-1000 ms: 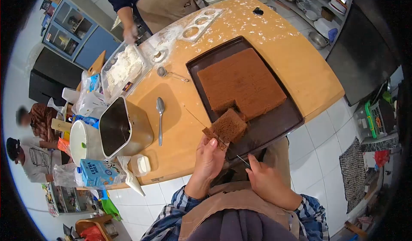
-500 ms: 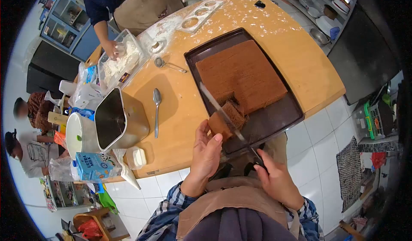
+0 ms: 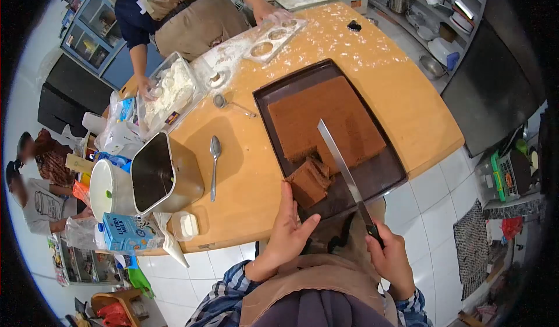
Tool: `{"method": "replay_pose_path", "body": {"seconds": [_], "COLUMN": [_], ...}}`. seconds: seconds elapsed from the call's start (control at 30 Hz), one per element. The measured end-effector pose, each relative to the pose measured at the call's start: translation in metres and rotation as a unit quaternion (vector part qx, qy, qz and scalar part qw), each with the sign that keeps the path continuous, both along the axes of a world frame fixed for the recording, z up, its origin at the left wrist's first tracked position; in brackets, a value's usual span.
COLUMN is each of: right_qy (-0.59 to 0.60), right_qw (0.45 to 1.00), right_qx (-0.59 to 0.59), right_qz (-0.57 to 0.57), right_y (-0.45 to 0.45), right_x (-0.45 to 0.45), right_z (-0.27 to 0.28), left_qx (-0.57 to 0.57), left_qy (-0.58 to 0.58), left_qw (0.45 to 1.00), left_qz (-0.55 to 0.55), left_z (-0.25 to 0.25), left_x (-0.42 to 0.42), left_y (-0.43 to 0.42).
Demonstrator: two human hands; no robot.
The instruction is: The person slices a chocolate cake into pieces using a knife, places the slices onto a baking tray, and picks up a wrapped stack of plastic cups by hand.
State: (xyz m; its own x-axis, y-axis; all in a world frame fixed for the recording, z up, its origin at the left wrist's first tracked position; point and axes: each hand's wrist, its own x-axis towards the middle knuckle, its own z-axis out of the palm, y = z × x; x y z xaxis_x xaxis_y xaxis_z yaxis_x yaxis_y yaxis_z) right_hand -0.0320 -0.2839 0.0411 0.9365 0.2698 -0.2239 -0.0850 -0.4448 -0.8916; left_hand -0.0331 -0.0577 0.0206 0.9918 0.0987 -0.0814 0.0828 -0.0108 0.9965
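Flour whitens the table point(image 3: 434, 132) toward twelve o'clock, and pale floor tiles show at four o'clock. Closest in, the right hand point(image 3: 391, 254) is wrapped round the black handle of a knife point(image 3: 343, 167), whose blade points to eleven o'clock across the cake; whether it touches, I cannot tell. The left hand point(image 3: 290, 237) is spread, thumb well apart from the fingers, beside the cut piece point(image 3: 307, 186); contact there is unclear.

That piece is tilted, with a smooth brown face and a rougher, darker crumb along its cut side. It lies at one o'clock from the left hand and between ten and eleven from the right. Behind it is the large cake point(image 3: 326, 114), flat-topped, evenly brown, notched at its seven o'clock corner. Both sit in a dark baking tray point(image 3: 381, 182).

Farther out from the cake, a spoon point(image 3: 215, 167) lies near nine o'clock, with a deep metal tin point(image 3: 189, 181), dark inside, beyond it. At eight o'clock, a small clear tub point(image 3: 176, 227) holds a white block near a blue milk carton point(image 3: 125, 231). Between nine and ten, a plastic box point(image 3: 172, 117) holds lumpy white flour, with a co-worker's hand point(image 3: 144, 88) at it. Near twelve, a large tray point(image 3: 349, 3) carries something white and powdery.
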Motion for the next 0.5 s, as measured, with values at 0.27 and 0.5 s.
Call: {"method": "replay_pose_path", "body": {"seconds": [0.27,0.5], "right_qy": [-0.046,-0.127], "right_qw": [0.996,0.971], "right_qx": [-0.053,-0.203], "right_qz": [-0.056,0.006], "right_y": [-0.056,-0.087], "right_x": [-0.005,-0.003], "right_z": [0.012,0.048], "left_qx": [0.389,0.422], "left_qy": [-0.124,-0.122], "left_qw": [0.911,0.895], "left_qz": [0.057,0.079], "left_z": [0.007,0.0], "left_x": [0.023,0.044], "left_y": [0.004,-0.002]}}
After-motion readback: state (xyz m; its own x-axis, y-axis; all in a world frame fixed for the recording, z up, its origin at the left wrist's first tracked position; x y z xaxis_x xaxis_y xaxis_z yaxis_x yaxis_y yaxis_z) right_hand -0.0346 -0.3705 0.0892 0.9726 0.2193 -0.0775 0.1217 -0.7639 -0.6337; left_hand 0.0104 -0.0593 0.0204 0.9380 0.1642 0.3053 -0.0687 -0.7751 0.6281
